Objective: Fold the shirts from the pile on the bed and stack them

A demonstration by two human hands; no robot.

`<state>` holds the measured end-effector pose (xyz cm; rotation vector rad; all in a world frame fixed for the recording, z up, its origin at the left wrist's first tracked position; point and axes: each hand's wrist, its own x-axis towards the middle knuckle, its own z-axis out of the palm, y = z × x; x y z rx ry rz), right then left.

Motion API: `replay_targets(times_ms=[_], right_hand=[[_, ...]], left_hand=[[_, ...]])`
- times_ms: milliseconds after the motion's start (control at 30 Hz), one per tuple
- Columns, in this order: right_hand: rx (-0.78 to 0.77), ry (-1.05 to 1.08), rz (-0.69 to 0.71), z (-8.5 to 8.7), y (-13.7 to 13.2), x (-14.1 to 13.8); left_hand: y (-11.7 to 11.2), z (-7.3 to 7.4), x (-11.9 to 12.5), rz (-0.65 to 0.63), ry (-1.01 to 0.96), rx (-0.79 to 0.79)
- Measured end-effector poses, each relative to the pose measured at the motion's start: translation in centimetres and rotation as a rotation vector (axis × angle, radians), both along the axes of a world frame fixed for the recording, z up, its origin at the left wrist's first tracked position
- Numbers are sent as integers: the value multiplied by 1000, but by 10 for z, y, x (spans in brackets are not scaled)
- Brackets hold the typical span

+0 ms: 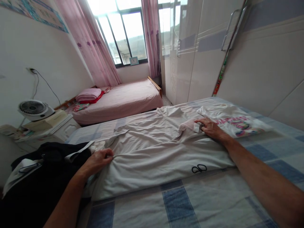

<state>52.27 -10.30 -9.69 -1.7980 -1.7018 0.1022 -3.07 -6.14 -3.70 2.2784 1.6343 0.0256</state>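
Observation:
A white T-shirt [152, 164] lies spread and partly folded over on the bed in front of me, with a small black looped print near its front edge. My left hand [101, 160] pinches the shirt at its left end, fingers closed on the cloth. Toward the right end, my right hand [207, 126] grips a bit of the shirt by the collar, where a pale label shows. Just beyond my right hand lies another white shirt [237, 122] with pink and coloured print.
Dark clothes [47, 177] are heaped at the left. The checked bedsheet [178, 202] lies under everything. Farther back are a pink bed [128, 98], a fan [34, 109] on a cabinet, and a glossy wardrobe [209, 47] along the right.

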Motion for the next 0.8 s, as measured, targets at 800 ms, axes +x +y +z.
replay_targets(times_ms=[800], right_hand=[[471,126,-355,6,2,-19]], left_hand=[[-9,8,346,-411,-440,171]])
